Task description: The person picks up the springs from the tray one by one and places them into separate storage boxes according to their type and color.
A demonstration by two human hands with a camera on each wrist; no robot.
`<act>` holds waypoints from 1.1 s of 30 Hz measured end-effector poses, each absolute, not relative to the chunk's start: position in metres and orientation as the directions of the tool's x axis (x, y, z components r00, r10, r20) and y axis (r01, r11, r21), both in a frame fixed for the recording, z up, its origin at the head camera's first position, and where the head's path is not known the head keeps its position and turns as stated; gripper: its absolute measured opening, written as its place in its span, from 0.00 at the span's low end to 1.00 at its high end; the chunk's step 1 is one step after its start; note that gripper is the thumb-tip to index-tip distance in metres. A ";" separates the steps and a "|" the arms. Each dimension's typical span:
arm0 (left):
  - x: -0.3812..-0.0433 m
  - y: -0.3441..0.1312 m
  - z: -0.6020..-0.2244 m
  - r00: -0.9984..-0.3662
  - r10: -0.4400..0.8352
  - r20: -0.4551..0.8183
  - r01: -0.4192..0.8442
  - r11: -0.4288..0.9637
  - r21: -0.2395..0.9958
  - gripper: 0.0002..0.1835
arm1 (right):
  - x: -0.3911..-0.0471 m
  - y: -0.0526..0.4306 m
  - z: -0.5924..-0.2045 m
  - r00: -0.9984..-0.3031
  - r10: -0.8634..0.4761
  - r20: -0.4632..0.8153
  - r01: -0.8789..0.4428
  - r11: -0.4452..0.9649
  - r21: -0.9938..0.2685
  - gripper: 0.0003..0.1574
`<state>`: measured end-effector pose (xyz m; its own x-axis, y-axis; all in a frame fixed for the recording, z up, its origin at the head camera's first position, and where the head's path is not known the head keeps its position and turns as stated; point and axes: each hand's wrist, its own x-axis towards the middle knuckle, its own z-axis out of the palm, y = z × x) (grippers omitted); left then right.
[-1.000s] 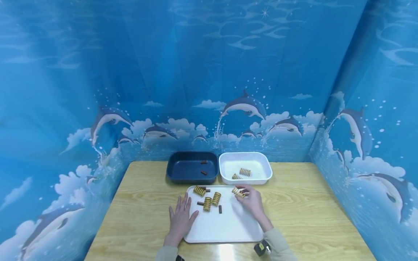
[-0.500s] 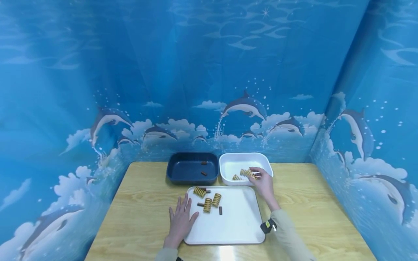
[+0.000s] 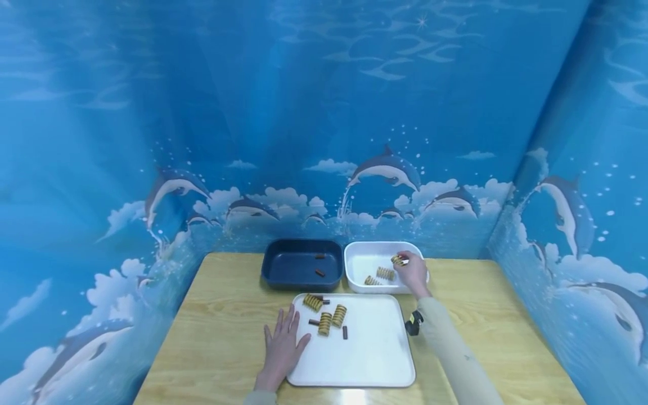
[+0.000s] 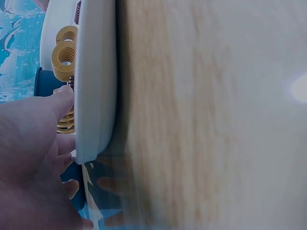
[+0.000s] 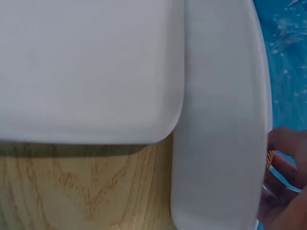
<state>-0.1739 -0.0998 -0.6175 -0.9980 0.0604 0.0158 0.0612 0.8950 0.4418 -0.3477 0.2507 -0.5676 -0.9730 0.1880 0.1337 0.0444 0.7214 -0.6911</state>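
Observation:
My right hand (image 3: 414,274) pinches a yellow coil spring (image 3: 397,260) over the right part of the white bin (image 3: 361,253); in the right wrist view only a bit of that spring (image 5: 269,163) shows past the bin's wall. Two more yellow springs lie in the bin, one of them a spring (image 3: 386,273) near the middle. Fingers spread and straight, my left hand (image 3: 283,349) rests at the left edge of the white tray (image 3: 364,360). Close to its fingers, the tray holds three yellow springs (image 3: 325,324) and several small brown springs (image 3: 345,333).
A dark blue bin (image 3: 275,281) stands left of the white bin, with two small brown springs (image 3: 320,273) inside. Both bins sit behind the tray on the wooden table (image 3: 223,315). A blue dolphin-print curtain (image 3: 304,112) surrounds the table's back and sides.
My right hand has carried the yellow spring from above the tray, back and to the right, over the white bin. My left hand stays in place. The head view has shifted slightly.

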 end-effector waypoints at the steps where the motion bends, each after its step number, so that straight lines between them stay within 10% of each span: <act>1: -0.174 -0.100 -0.617 -0.998 0.060 0.014 0.060 0.895 0.441 0.35 | -0.350 0.251 -0.570 -0.975 0.190 0.119 0.059 0.731 -0.680 0.23; 14: -0.173 -0.101 -0.621 -0.996 0.075 0.038 0.084 0.905 0.418 0.35 | -0.353 0.257 -0.583 -0.986 0.148 0.077 0.086 0.846 -0.526 0.20; 33: -0.174 -0.100 -0.618 -0.998 0.063 0.016 0.064 0.896 0.439 0.35 | -0.317 0.242 -0.542 -0.921 0.176 0.347 -0.148 0.667 -0.731 0.13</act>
